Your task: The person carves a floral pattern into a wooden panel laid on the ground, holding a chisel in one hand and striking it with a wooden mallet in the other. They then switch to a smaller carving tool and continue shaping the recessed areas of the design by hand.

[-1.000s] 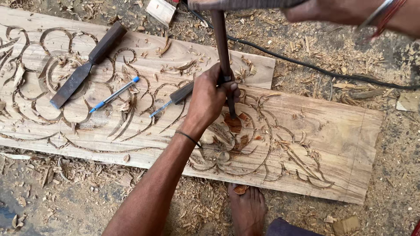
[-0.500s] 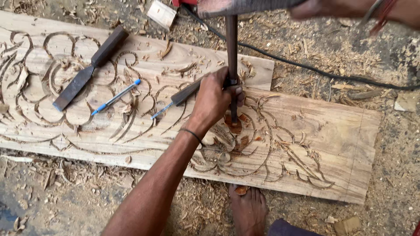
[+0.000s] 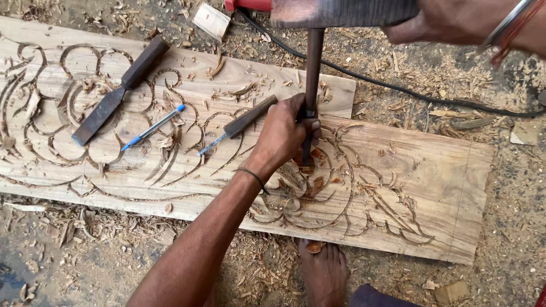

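Observation:
A long wooden plank [image 3: 432, 187] with carved scroll and leaf patterns lies on the ground. My left hand [image 3: 282, 135] grips an upright dark chisel [image 3: 311, 68], its tip set in the carving near the plank's middle. My right hand [image 3: 455, 21], at the top right with bangles on the wrist, holds a wooden mallet [image 3: 347, 11] whose head rests on the chisel's top end.
A broad flat chisel [image 3: 116, 94], a blue pen [image 3: 153, 127] and a smaller dark-handled chisel [image 3: 242, 121] lie on the plank to the left. A black cable [image 3: 398, 88] crosses the chip-strewn ground behind. My bare foot [image 3: 323, 272] rests below the plank. A small wood block [image 3: 211, 20] sits top centre.
The chisel has gone from tilted to upright. The mallet head has come down from above onto the chisel's top. My left hand keeps its grip.

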